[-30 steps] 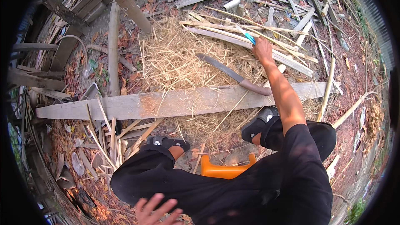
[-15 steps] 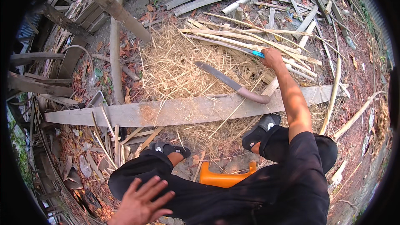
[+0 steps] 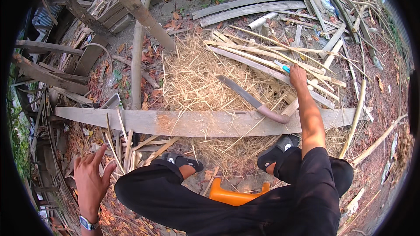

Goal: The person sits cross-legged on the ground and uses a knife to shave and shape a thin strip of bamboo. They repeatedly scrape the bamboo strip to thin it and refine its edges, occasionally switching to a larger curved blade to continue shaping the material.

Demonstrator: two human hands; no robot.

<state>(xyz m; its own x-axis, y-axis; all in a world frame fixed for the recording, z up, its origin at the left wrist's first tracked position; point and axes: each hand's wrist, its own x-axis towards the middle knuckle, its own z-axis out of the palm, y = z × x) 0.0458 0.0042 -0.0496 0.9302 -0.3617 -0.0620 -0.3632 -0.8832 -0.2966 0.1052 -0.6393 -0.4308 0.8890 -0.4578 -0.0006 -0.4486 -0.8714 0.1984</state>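
At the pile of pale split wood strips (image 3: 262, 59) on the far right, my right hand (image 3: 298, 76) is closed around a blue-handled tool (image 3: 286, 68). A pale, narrow, blade-like end sticks out of it toward the left. My left hand (image 3: 92, 175) is held in the air at the lower left, fingers apart and nothing in it. Nearer to me than the strips lies a machete (image 3: 239, 91). Its dark blade rests over the shavings, and its brown curved handle (image 3: 274, 116) lies on the long plank (image 3: 205, 122).
Pale shavings (image 3: 192, 74) heap beyond the plank. An orange plastic stool (image 3: 234, 197) shows between my legs. Wooden posts (image 3: 136, 65) stand at the left, and several thin sticks (image 3: 116, 144) lean against the plank. Long curved boards (image 3: 249, 8) lie at the back.
My left hand has swung outward to the left, away from above my knee. My right hand still grips the blue-handled tool by the strips. The whole view has shifted slightly.
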